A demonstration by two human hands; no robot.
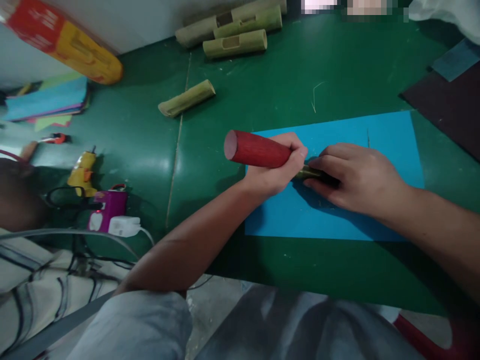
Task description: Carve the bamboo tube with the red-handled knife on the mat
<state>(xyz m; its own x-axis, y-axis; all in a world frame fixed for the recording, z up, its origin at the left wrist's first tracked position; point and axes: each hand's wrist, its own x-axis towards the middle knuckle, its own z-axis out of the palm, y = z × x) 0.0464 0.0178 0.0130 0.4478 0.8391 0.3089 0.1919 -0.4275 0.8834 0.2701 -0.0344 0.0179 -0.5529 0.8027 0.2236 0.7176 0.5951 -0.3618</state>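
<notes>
1. The red handle (258,149) looks like painted wood, so I think it is hard and stiff. It should have some weight but be easy to lift, and it should not break easily. Its smooth side might slip a bit.
2. The best place to hold it seems to be the thinner end, where the left hand (270,179) is. The fat, flat end sticks out of that hand, to the left and a little toward the far edge of the surface (225,105).
3. The left hand is curled around the red handle, above the blue sheet (356,220) near the near edge.
4. The right hand (360,172) is just beside it, on the right, with thumb and fingers pinching a brownish stick (308,172). The stick looks thin and hard. Fingers hide much of it, so I cannot tell if it joins the red handle.
5. A short bamboo piece (187,99) lies well apart from both hands, toward the far edge.
</notes>
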